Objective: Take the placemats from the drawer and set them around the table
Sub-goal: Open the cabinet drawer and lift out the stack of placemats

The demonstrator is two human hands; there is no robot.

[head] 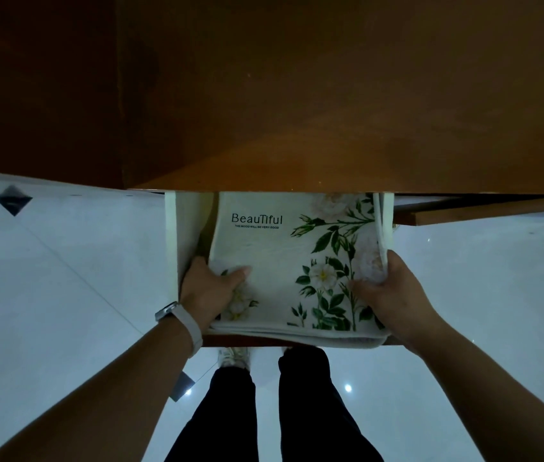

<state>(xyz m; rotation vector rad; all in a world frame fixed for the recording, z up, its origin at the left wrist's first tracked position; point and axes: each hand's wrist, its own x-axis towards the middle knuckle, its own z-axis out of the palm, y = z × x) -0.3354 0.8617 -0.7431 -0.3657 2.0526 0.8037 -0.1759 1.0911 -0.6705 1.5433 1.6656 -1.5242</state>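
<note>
While the drawer [177, 228] stands pulled out from under the brown wooden desk [330, 95], a stack of cream placemats [283, 258] printed with white flowers and the word "Beautiful" is gripped inside it from both sides. The left hand [212, 288] is closed on the stack's left edge, thumb pressed on top. The right hand [393, 291] is clamped on the right edge. A pale wristwatch [180, 320] is worn on the left wrist. Below, a glossy white tiled floor [64, 278] is seen.

open gap left of placemats [283, 261] in drawer [172, 241]; tabletop [330, 95] overhanging behind
</note>
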